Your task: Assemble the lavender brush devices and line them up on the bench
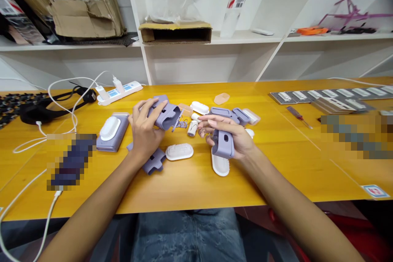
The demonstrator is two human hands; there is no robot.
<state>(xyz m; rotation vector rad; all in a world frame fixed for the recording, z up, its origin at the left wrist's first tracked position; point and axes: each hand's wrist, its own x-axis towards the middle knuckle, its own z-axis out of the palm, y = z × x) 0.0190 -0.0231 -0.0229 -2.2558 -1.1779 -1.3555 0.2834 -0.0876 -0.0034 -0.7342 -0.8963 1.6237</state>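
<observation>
My left hand (144,129) is closed around a lavender plastic housing (167,115) whose open end faces right; a thin lavender inner part with wires (181,124) sticks out there. My right hand (235,133) holds a second lavender housing (223,144) with an oval hole, its fingertips near thin wires. Between the hands lies a white cylinder (192,128), like a small motor or battery. White oval bristled pads lie below: one pad (179,151) in the middle, another pad (220,166) under the right hand. Another lavender shell (154,161) rests beneath my left wrist.
Left of my hands sit a lavender device with a white pad (110,129), a blurred phone (73,159) on a cable and a power strip (121,92). Behind are lavender shells (221,111). A screwdriver (299,116) and metal rails (328,95) lie right. White shelves rise behind.
</observation>
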